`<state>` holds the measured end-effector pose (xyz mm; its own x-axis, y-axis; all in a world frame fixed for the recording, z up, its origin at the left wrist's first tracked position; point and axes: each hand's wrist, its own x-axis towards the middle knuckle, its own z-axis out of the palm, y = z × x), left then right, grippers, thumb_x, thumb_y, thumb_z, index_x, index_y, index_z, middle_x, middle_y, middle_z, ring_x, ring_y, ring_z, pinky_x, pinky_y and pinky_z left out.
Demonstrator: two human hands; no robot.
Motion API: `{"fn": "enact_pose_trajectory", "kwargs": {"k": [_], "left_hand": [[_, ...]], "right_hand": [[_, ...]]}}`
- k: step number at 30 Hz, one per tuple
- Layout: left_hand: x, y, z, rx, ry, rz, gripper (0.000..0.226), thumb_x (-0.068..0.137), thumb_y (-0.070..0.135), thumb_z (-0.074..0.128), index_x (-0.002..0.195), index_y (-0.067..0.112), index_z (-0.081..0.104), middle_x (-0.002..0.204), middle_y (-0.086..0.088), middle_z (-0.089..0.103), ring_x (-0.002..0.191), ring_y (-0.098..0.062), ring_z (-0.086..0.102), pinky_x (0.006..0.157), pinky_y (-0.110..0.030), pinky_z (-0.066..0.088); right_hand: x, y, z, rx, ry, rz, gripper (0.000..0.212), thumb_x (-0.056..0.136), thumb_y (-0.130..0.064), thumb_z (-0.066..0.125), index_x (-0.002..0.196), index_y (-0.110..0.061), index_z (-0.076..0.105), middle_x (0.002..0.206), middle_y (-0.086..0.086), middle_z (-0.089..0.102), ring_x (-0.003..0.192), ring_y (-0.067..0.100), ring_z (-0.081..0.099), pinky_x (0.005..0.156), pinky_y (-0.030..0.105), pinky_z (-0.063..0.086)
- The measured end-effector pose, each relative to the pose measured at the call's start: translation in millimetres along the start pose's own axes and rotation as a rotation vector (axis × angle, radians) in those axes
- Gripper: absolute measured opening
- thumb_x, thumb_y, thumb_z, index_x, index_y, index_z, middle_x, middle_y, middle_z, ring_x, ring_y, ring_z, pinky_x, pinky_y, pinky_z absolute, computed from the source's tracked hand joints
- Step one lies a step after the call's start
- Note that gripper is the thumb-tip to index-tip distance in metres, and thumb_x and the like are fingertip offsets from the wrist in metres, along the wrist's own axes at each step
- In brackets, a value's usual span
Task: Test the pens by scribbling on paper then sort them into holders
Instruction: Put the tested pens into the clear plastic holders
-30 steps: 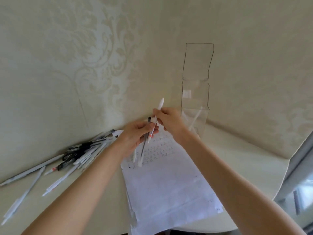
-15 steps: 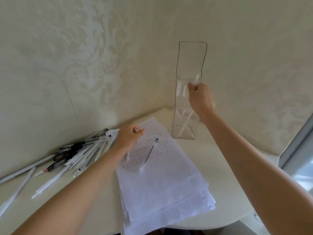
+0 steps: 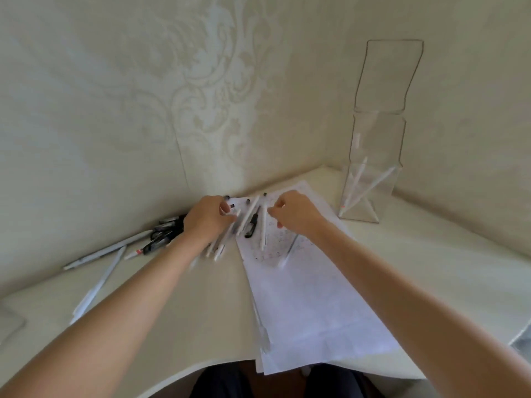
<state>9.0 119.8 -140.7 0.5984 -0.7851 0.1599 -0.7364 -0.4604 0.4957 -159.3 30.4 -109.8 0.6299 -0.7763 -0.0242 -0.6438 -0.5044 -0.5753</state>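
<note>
My left hand (image 3: 211, 221) grips a fanned bunch of several pens (image 3: 230, 239), mostly white with one black, over the left edge of the paper stack (image 3: 313, 300). My right hand (image 3: 296, 215) is just right of the bunch. Its curled thumb and fingertips pinch an upright white pen (image 3: 263, 234) with a dark tip. Another pen (image 3: 288, 251) lies on the scribbled part of the top sheet. A tall clear tiered holder (image 3: 383, 113) stands at the back right, with two or three white pens (image 3: 375, 180) leaning in its lowest compartment.
A heap of black and white pens (image 3: 163, 232) lies against the wall to the left, with two long white pens (image 3: 99, 284) loose on the table nearer me. Patterned walls meet in a corner behind the holder. The table's front edge curves in near my lap.
My right hand has left the holder and come back down to the pens. My left hand now holds a fanned bunch. The view has swung left and down.
</note>
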Motion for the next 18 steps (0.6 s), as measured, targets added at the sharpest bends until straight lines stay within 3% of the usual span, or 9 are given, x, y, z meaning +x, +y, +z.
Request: {"fn": "enact_pose_trajectory", "kwargs": {"k": [2,4,8,10,15,18], "left_hand": [[-5,4,-2,0.109,-0.013,-0.009,0.016,0.077,0.034,0.064,0.080,0.022,0.055,0.084,0.004,0.055,0.078,-0.019,0.053,0.062,-0.027,0.037],[-10,7,-2,0.246,-0.058,-0.022,0.023,0.078,0.036,0.063,0.070,0.019,0.050,0.075,0.003,0.053,0.074,-0.020,0.053,0.057,-0.027,0.035],[-13,9,1,0.316,-0.132,-0.024,0.038,0.080,0.037,0.060,0.056,0.018,0.038,0.059,0.003,0.044,0.065,-0.020,0.049,0.048,-0.026,0.030],[-15,12,0,0.323,-0.173,-0.026,0.042,0.081,0.045,0.059,0.059,0.017,0.037,0.060,0.004,0.043,0.065,-0.019,0.049,0.048,-0.026,0.029],[-13,19,3,0.350,-0.309,-0.021,0.038,0.087,0.052,0.050,0.080,0.015,0.053,0.084,-0.001,0.057,0.082,-0.021,0.055,0.061,-0.027,0.038],[-11,14,3,0.248,-0.247,-0.012,0.042,0.094,0.045,0.042,0.065,0.015,0.038,0.066,0.001,0.046,0.069,-0.019,0.049,0.058,-0.030,0.034]], "right_hand": [[4,-6,21,-0.097,-0.039,0.045,0.020,0.093,-0.023,0.048,0.079,-0.010,0.048,0.074,0.006,0.056,0.061,0.017,0.046,0.052,0.025,0.037],[5,-9,32,-0.153,-0.034,0.077,0.017,0.094,-0.022,0.047,0.081,-0.012,0.042,0.069,0.000,0.045,0.061,0.014,0.044,0.050,0.024,0.032],[9,-10,35,-0.113,-0.054,0.153,0.022,0.089,-0.013,0.048,0.071,-0.014,0.036,0.067,-0.001,0.043,0.057,0.012,0.041,0.049,0.024,0.030],[13,-9,35,-0.010,-0.080,0.188,0.023,0.086,-0.014,0.050,0.068,-0.014,0.035,0.063,0.000,0.043,0.054,0.013,0.042,0.051,0.025,0.033],[11,-4,33,0.311,-0.028,0.201,0.030,0.089,-0.027,0.047,0.065,-0.012,0.040,0.058,0.001,0.042,0.052,0.015,0.041,0.051,0.024,0.035],[10,-8,29,0.494,-0.010,0.222,0.025,0.092,-0.024,0.043,0.072,-0.009,0.047,0.063,0.006,0.052,0.053,0.017,0.047,0.054,0.026,0.043]]}}
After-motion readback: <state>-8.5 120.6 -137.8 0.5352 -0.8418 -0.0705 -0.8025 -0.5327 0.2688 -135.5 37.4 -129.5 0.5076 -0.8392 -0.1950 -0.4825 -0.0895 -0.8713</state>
